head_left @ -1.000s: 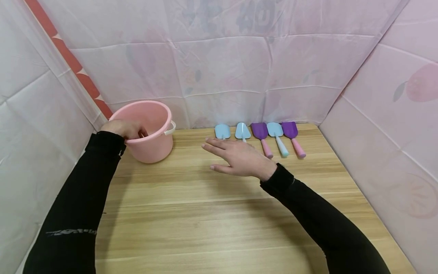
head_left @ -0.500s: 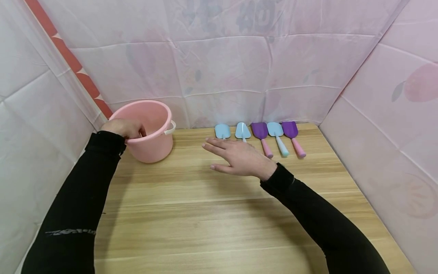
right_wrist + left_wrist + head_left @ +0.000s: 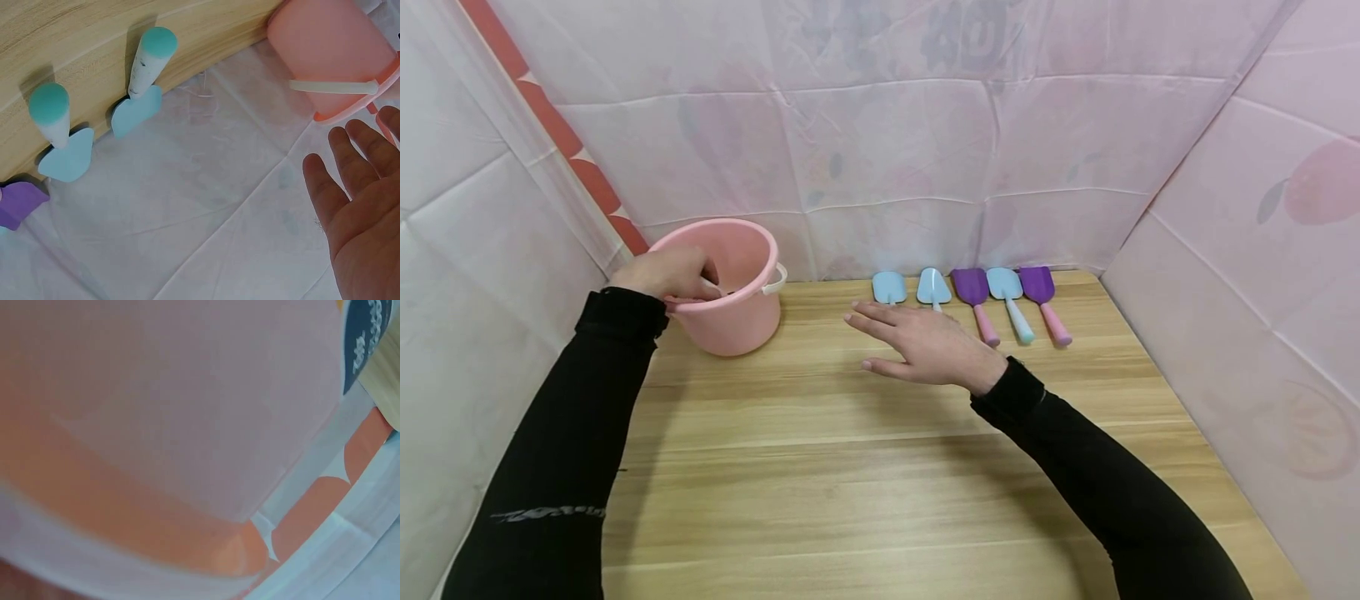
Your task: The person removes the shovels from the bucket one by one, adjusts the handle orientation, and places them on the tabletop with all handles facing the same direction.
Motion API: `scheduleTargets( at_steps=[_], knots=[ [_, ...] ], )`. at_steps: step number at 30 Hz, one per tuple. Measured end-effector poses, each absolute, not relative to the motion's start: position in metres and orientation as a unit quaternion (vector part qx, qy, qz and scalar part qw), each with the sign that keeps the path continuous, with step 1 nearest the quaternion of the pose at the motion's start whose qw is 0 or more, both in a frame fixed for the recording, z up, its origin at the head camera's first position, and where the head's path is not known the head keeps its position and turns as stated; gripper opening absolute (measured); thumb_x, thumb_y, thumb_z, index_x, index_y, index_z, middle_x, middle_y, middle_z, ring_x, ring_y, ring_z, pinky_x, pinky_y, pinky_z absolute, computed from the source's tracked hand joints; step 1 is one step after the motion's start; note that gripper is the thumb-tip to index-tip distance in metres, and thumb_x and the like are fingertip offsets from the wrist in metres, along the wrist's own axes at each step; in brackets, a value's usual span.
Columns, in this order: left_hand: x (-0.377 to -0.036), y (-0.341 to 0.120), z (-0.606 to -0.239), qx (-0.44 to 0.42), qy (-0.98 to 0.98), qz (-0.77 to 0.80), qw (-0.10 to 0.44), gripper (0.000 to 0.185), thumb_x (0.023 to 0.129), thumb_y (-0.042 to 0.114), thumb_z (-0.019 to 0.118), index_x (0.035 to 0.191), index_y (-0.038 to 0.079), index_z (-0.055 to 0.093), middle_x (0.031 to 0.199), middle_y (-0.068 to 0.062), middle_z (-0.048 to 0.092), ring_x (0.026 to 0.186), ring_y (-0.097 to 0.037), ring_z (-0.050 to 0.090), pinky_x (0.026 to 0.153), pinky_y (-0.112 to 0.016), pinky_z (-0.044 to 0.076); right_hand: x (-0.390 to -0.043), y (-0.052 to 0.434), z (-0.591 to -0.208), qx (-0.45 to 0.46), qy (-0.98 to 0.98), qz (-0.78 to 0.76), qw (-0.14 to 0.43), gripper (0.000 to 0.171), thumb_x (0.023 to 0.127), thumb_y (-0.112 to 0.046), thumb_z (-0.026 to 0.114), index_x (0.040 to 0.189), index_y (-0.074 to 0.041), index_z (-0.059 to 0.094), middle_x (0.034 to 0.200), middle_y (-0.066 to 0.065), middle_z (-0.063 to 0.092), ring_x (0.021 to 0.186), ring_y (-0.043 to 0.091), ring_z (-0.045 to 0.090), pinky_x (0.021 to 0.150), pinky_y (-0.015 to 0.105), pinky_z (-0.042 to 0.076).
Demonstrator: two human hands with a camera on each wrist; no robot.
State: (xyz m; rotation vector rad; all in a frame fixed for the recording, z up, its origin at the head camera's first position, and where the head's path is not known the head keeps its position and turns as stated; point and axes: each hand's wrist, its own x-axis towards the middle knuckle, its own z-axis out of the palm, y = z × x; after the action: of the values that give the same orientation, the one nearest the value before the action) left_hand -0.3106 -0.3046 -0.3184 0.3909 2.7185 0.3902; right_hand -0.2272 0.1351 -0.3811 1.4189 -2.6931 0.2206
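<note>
In the head view my left hand (image 3: 666, 271) reaches over the near rim of the pink bucket (image 3: 733, 321), fingers curled down inside. A pale, slim piece (image 3: 713, 287) shows at its fingertips; most of it is hidden, and I cannot tell what it is. Bucket wall (image 3: 187, 412) fills most of the left wrist view. My right hand (image 3: 925, 343) hovers palm down over the table with fingers spread, holding nothing. Just behind it lie two light blue scoops (image 3: 889, 286), their handles covered by this hand in the head view; teal-tipped handles (image 3: 153, 56) appear in the right wrist view.
Further right along the table's back edge are two purple scoops (image 3: 1037, 285) with pink handles and another blue scoop (image 3: 1004, 283). A white handle (image 3: 775, 282) hangs on the bucket's right side. Printed cloth walls (image 3: 880, 150) stand behind and at both sides.
My left hand has risen a little and shifted left at the bucket's rim, and a pale piece now shows at its fingertips. The right hand and the scoops have stayed in place.
</note>
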Motion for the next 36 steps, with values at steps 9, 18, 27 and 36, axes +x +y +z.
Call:
scheduleTargets(
  at_steps=[9,18,27,36],
  knots=[
    [-0.309,-0.314,-0.314,0.152,0.969,0.137,0.14,0.022,0.105,0.018,0.087,0.119,0.001,0.087,0.116,-0.017,0.086,0.096,-0.027,0.072,0.071,-0.032,0.058,-0.227,0.135,-0.38,0.462,-0.883,0.075,0.039,0.074,0.12,-0.054,0.064,0.182,-0.018,0.046,0.186,0.012,0.05,0.165,0.035,0.061,0.13,0.058,0.058],
    [-0.307,-0.32,-0.31,0.173,0.976,0.103,0.078,0.012,0.11,0.004,0.078,0.12,0.0,0.085,0.111,-0.019,0.084,0.096,-0.031,0.071,0.081,-0.042,0.059,-0.228,0.136,-0.381,0.458,-0.885,0.081,0.037,0.074,0.119,-0.054,0.064,0.182,-0.019,0.046,0.186,0.011,0.05,0.164,0.036,0.062,0.124,0.059,0.063],
    [-0.306,-0.318,-0.308,0.167,0.977,0.122,0.055,0.017,0.113,0.003,0.076,0.129,-0.001,0.081,0.121,-0.024,0.083,0.115,-0.04,0.073,0.108,-0.064,0.064,-0.23,0.136,-0.38,0.456,-0.885,0.081,0.039,0.072,0.12,-0.053,0.064,0.182,-0.019,0.047,0.185,0.012,0.053,0.16,0.034,0.066,0.113,0.055,0.069],
    [-0.304,-0.314,-0.298,0.165,0.975,0.15,0.011,0.023,0.116,-0.002,0.065,0.138,-0.004,0.072,0.125,-0.027,0.081,0.12,-0.044,0.07,0.112,-0.064,0.061,-0.231,0.137,-0.378,0.455,-0.885,0.094,0.042,0.073,0.119,-0.052,0.067,0.181,-0.018,0.047,0.183,0.013,0.054,0.156,0.036,0.069,0.112,0.053,0.069]
  ],
)
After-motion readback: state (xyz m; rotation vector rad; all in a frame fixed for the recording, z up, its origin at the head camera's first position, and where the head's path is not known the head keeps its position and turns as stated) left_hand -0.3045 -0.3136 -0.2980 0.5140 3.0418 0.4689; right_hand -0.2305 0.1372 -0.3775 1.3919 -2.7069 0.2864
